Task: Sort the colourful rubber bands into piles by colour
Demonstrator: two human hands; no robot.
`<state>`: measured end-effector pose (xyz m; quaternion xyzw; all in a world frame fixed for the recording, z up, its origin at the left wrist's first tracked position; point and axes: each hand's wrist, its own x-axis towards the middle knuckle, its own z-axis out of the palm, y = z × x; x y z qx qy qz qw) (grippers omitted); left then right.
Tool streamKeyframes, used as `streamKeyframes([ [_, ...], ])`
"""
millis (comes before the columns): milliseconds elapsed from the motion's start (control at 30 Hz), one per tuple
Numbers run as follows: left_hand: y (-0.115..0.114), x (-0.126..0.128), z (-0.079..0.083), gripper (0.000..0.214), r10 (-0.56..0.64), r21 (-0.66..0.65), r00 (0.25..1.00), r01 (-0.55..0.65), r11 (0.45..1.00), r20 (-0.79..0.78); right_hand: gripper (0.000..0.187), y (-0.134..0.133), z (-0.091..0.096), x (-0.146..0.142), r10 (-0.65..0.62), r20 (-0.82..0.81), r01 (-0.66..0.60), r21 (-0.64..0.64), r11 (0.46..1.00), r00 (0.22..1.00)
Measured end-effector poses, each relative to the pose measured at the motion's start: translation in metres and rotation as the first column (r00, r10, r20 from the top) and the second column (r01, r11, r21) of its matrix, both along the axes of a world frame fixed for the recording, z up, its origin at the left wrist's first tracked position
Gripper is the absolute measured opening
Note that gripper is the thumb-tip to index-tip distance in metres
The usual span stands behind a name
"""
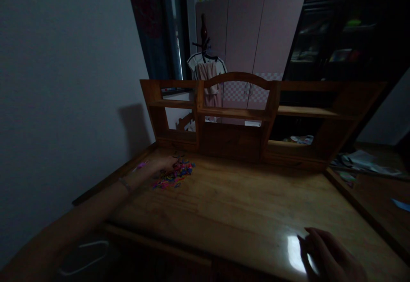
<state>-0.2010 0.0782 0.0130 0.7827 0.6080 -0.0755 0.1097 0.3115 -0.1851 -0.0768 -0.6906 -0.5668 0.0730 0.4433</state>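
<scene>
A loose pile of small, colourful bands (179, 171), in red, blue, pink, yellow and other colours, lies on the left part of the wooden desk (237, 201). My left hand (165, 163) reaches in from the left and touches the far left side of this pile. Its fingertips are dark and blend into the bands, so any grip there is hidden. At the lower right, well apart from the pile, my right hand (333, 254) is just over the desktop near the front edge. Its fingers are loosely bent and apart, with nothing visible in them.
A wooden shelf unit (232, 112) runs along the desk's back edge. A wall (73, 81) borders the left side. Something pink (141, 165) lies by the left rim. To the right stands another surface with papers (365, 162). The room is dim.
</scene>
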Motion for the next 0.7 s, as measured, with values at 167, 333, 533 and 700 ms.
streamKeyframes([
  [167, 0.006, 0.014, 0.030, 0.031, 0.132, 0.079, 0.986, -0.140, 0.987, 0.097, 0.035, 0.001, 0.002, 0.005, -0.045, -0.058, 0.043, -0.045, 0.998, 0.997],
  [333, 0.006, 0.058, 0.045, 0.027, 0.204, 0.212, 0.929, -0.276, 0.937, 0.310, 0.033, 0.012, 0.013, -0.012, -0.024, -0.079, 0.012, -0.145, 0.989, 0.997],
  [533, -0.067, 0.115, -0.025, 0.012, 0.080, 0.312, 0.754, -0.363, 0.878, 0.651, 0.037, 0.071, 0.021, -0.079, 0.298, -0.094, -0.312, -0.232, 0.921, 0.950],
  [700, -0.126, 0.070, -0.073, 0.029, 0.086, 0.234, 0.532, -0.506, 0.831, 0.843, 0.038, 0.142, 0.038, -0.154, 0.614, 0.070, -0.569, -0.308, 0.763, 0.786],
])
